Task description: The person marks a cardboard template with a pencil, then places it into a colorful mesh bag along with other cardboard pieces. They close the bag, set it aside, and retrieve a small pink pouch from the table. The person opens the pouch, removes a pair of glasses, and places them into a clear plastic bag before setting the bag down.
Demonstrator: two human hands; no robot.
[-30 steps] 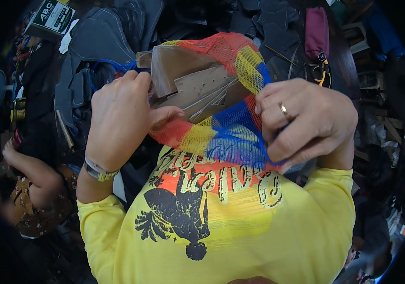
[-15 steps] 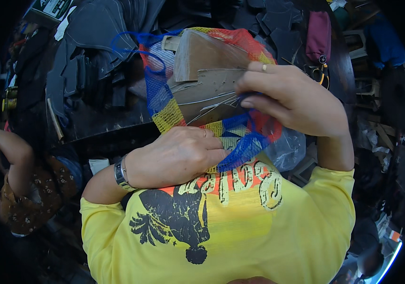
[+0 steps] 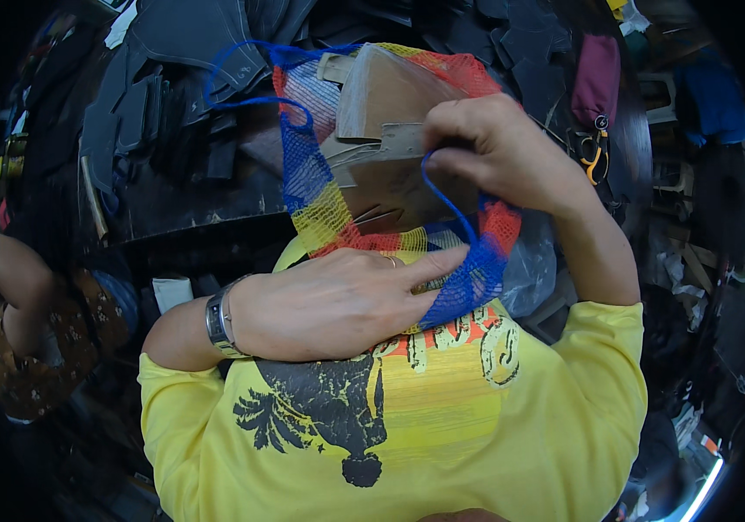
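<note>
Two bare hands are at a mesh bag [image 3: 320,216] of red, yellow and blue netting, which gapes between the yellow shirt [image 3: 477,452] and the dark bench [image 3: 216,209]; what bears its weight is hidden. Brown cardboard pieces [image 3: 390,187] stand inside, some reaching up to the mouth. The right hand [image 3: 442,143] is closed in a pinch on a blue cord [image 3: 455,211] that runs down to the near rim. The left hand [image 3: 338,300] lies across that rim, one finger stretched along the netting; whether its hidden fingers grip cannot be told.

The cardboard looks likeliest to cause trouble: a stiff corner could snag the mesh, or tear it if the cord were pulled hard. Should the left hand lift, the near rim might slip and let pieces tip out. A slack cord loop [image 3: 255,102] hangs past the bag's left side, near the black cut pieces [image 3: 190,39], and could catch on one and drag it along.
</note>
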